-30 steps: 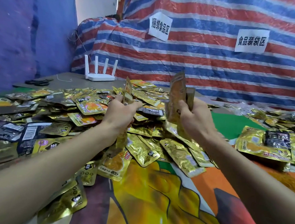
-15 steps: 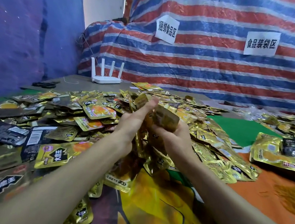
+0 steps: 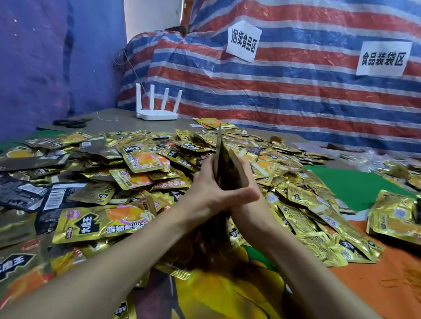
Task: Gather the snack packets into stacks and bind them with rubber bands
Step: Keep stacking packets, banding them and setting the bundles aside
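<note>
One router [image 3: 156,114] (four antennas [image 3: 151,97]), two signs [image 3: 243,41], packets [image 3: 145,160] perhaps in the hundreds

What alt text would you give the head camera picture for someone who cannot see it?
The left hand and right hand clasp an upright stack of gold snack packets above a table heaped with loose packets. A white router stands behind, before a striped tarp.

Soft, even daylight fills the frame, brightest at the white wall [image 3: 154,6] toward the upper left. The gold packets [image 3: 145,162] throw small glints. A dark shadow sits at lower centre. The lower left corner smears with blur, and edges bow outward.
</note>
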{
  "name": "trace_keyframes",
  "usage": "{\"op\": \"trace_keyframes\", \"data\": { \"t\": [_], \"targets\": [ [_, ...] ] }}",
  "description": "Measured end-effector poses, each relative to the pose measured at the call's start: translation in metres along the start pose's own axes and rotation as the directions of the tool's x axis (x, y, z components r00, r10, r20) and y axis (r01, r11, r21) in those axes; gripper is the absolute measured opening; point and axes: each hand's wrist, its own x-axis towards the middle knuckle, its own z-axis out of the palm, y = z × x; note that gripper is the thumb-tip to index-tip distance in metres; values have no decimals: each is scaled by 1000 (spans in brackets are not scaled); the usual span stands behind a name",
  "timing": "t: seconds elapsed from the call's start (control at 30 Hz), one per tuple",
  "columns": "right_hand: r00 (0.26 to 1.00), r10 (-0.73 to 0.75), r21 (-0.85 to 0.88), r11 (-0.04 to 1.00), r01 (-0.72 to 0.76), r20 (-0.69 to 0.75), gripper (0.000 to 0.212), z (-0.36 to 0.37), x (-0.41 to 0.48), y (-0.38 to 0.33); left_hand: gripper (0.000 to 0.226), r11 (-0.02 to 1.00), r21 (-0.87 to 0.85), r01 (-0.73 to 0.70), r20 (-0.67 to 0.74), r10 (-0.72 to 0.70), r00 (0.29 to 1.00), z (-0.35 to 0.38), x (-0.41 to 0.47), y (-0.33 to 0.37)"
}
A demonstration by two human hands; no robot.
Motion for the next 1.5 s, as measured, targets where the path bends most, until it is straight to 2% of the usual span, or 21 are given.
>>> {"op": "trace_keyframes", "data": {
  "t": [0.07, 0.13, 0.27, 0.37, 0.47, 0.53, 0.6, 0.67, 0.77, 0.83, 0.9, 0.97, 1.03, 1.13, 1.23, 1.3, 1.43, 1.5],
  "targets": [
    [999, 13, -20, 1000, -12, 33, 68, -4, -3, 0, 136, 1000, 26, -7, 3, 7, 1000, 3, 0, -1],
    [996, 41, -20, 999, -39, 83, 68, -5, -4, -4, 106, 998, -29, -57, -72, 55, 996, 9, 1, -1],
    [961, 82, -23, 997, -79, 265, 111, -2, -3, -7, 61, 963, -223, -154, -281, 88, 956, 8, 7, -2],
    [959, 60, 11, 998, -66, 277, 120, 3, -2, -10, 30, 956, -167, -241, -373, 165, 913, 4, 6, -3],
    [975, 2, 62, 998, -16, 222, 122, 8, 1, -9, 39, 935, -159, -317, -339, 250, 907, 4, 5, 1],
    [982, -6, 77, 997, -9, 189, 119, 8, 1, -5, 65, 931, -158, -329, -236, 288, 928, 2, 4, 2],
    [986, 6, 33, 999, -12, 165, 110, 6, 1, 0, 95, 950, -161, -268, -89, 257, 962, 0, 2, 0],
    [990, 24, 22, 999, -28, 140, 102, 5, -2, 3, 106, 965, -178, -195, -30, 193, 981, -1, -1, -2],
    [993, 31, 98, 994, -43, 115, 97, 3, -5, 2, 95, 965, -177, -192, -66, 183, 981, 1, -5, -2],
    [991, 30, 119, 992, -46, 127, 96, 2, -5, 0, 96, 964, -190, -185, -68, 175, 982, 2, -6, -3],
    [988, 36, 89, 995, -50, 150, 94, 1, -6, -1, 100, 967, -209, -146, -30, 142, 989, 1, -8, -4],
    [988, 43, 59, 997, -52, 146, 91, 2, -7, -1, 106, 981, -153, -121, 3, 123, 992, 1, -9, -2],
    [992, 36, 81, 996, -46, 118, 90, 2, -7, 0, 111, 985, -76, -158, -42, 155, 987, 1, -10, -2],
    [995, 43, 127, 990, -55, 90, 91, -1, -5, 3, 118, 973, -103, -204, -110, 193, 975, -3, -8, -4],
    [993, 45, 122, 991, -58, 106, 91, -1, -3, 5, 129, 970, -123, -211, -104, 199, 974, -5, -8, -3],
    [994, 36, 117, 992, -48, 102, 90, 1, -3, 6, 121, 971, -95, -220, -102, 211, 972, -3, -8, -2],
    [994, -7, 29, 1000, 4, 108, 95, 5, -2, 2, 89, 947, -85, -308, -180, 290, 940, 1, -6, -1],
    [990, -8, -16, 1000, 10, 138, 103, 7, -2, 0, 89, 953, -104, -286, -152, 269, 951, 1, -5, 2]
  ]
}}
